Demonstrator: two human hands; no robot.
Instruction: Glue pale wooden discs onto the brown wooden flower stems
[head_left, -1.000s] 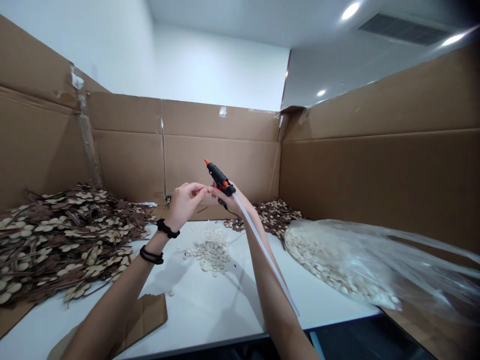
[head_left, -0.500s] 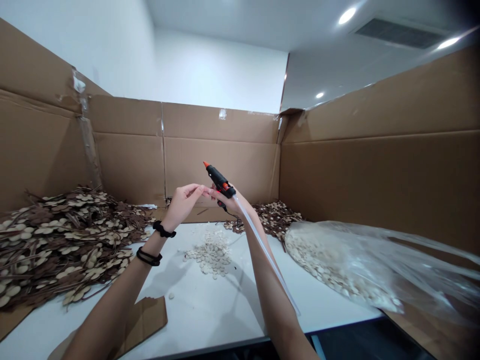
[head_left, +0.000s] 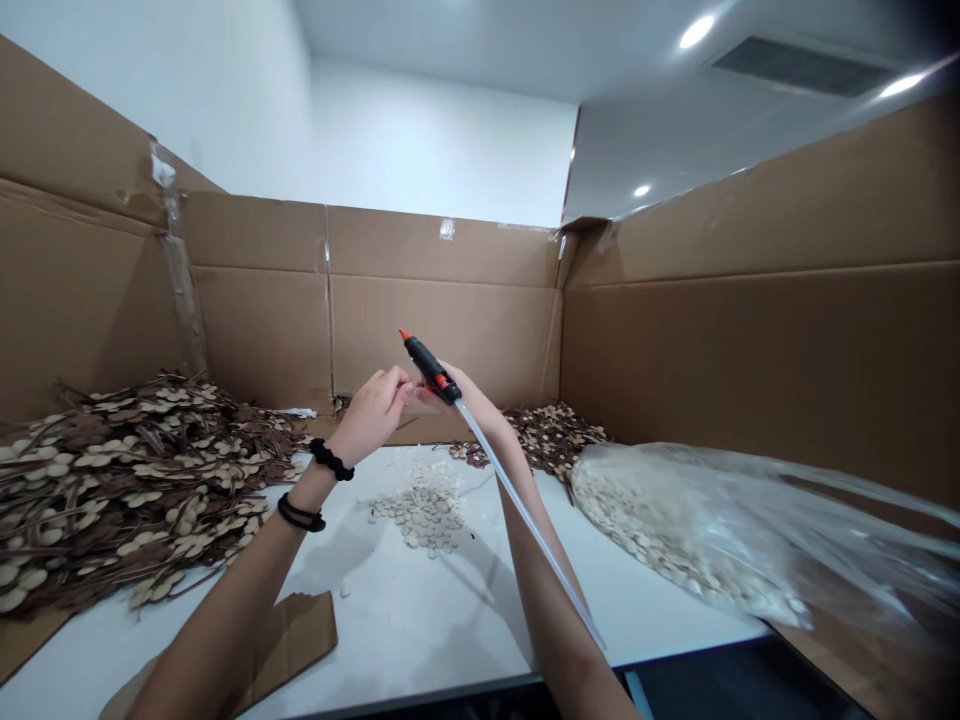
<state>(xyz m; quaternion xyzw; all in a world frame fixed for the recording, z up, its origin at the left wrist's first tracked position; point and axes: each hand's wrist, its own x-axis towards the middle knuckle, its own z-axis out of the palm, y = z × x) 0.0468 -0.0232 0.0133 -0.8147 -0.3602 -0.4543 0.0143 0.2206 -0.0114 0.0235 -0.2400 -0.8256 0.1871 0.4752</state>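
In the head view my right hand [head_left: 459,385] is closed around a black glue gun [head_left: 427,362] with an orange tip that points up and left. A long clear glue stick [head_left: 517,505] trails from the gun's back end along my right forearm. My left hand [head_left: 375,405] is closed in a pinch, its fingertips meeting the fingers of my right hand below the gun. Whatever lies between those fingertips is too small to make out. Below both hands, a loose heap of small pale discs [head_left: 427,515] lies on the white table [head_left: 405,630].
Brown and cream flower-shaped pieces on stems form a big pile [head_left: 150,480] at left. More such pieces [head_left: 555,435] lie at the back right. A clear plastic bag [head_left: 675,530] of pale discs rests at right. Cardboard walls [head_left: 450,300] surround the table; a cardboard piece [head_left: 300,635] lies in front.
The glue gun has shifted slightly left and down, and its body has turned a little. My left hand has turned, its fingers more curled than before.
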